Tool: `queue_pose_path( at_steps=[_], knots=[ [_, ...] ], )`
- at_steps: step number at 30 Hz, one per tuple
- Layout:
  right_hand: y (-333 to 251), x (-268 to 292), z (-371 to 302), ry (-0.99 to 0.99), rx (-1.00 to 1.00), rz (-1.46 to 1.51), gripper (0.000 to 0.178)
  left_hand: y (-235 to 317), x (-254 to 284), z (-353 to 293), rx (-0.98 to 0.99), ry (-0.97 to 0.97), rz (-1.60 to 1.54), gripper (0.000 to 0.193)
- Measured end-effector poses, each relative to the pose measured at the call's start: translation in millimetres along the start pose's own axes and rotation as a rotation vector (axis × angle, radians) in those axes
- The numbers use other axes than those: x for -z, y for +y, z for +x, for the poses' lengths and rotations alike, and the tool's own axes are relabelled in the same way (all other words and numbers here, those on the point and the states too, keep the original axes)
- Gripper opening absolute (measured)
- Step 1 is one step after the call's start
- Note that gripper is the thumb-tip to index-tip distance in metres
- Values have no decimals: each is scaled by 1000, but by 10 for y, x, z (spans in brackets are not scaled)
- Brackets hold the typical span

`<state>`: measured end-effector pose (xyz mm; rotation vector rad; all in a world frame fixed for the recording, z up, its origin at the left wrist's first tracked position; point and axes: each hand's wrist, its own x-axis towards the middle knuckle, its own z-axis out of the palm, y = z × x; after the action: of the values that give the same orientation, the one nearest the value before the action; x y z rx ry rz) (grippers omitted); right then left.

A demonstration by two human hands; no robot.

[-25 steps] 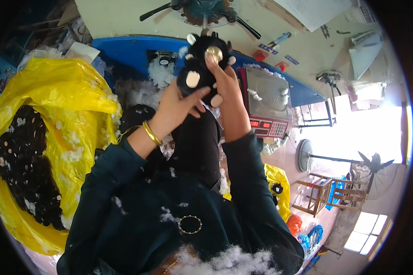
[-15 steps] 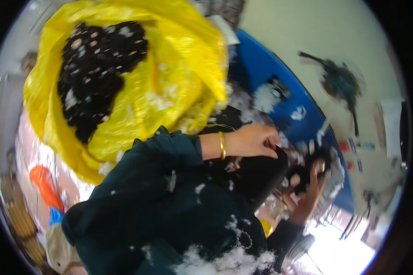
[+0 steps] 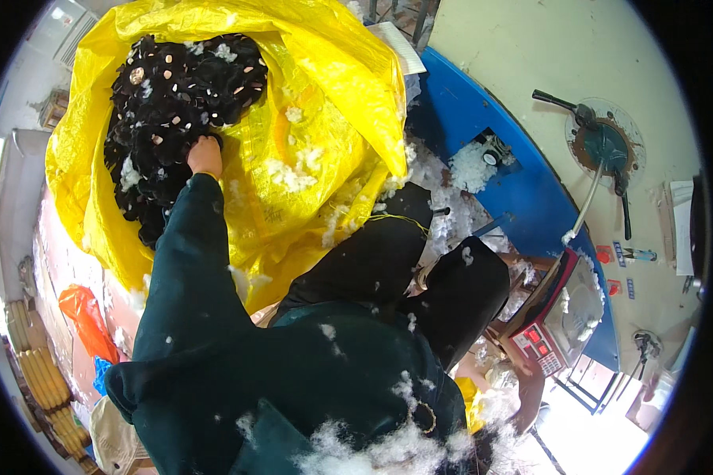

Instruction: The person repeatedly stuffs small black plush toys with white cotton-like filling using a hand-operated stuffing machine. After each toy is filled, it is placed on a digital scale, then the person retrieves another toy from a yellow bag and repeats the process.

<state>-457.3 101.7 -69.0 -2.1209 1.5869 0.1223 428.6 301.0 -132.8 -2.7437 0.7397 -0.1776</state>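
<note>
Since the earlier frame the left arm has swung away from the lap and reached out into the big yellow bag (image 3: 325,95), and the black plush toy that was held up between both hands is no longer in view. The left hand (image 3: 204,156) now lies on the heap of black plush pieces (image 3: 174,103) that fills the bag; its fingers are buried among them, so it cannot be told how far it is closed or whether it has hold of one. The heap is speckled with pale spots and bits of white stuffing (image 3: 289,176), and it sits in the upper left, well apart from the person's lap. The right hand is not in view; only the dark sleeve and body show at the lower edge.

To the right, the blue worktop (image 3: 523,198) carries loose white stuffing, and a scale with a red panel (image 3: 550,321) stands near its lower end. A metal stuffing nozzle on a round plate (image 3: 602,146) is fixed to the pale wall above.

The step in hand looks like fetching another unstuffed piece from the bag. The next move would call for closing the fingers on a single piece and lifting it free of the heap without dragging its neighbours along.
</note>
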Motion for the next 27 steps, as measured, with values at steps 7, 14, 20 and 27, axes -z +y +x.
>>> queue_pose_path(
  at_steps=[7, 14, 20, 27],
  knots=[
    [-1833, 202, 751, -65, 122, 460, 43, 173, 525, -306, -261, 170, -451, 29],
    [-3093, -172, 1232, -251, 493, 711, 44, 1418, 1681, -1132, -259, -547, -2398, 24],
    [-3739, -296, 1163, -325, 319, 1687, 44, 2394, 2100, -1947, -437, -920, -2383, 31],
    [-3332, 76, 1153, -130, -109, 958, 31, 2632, 2535, -2140, -1684, 192, -938, 74]
  ],
)
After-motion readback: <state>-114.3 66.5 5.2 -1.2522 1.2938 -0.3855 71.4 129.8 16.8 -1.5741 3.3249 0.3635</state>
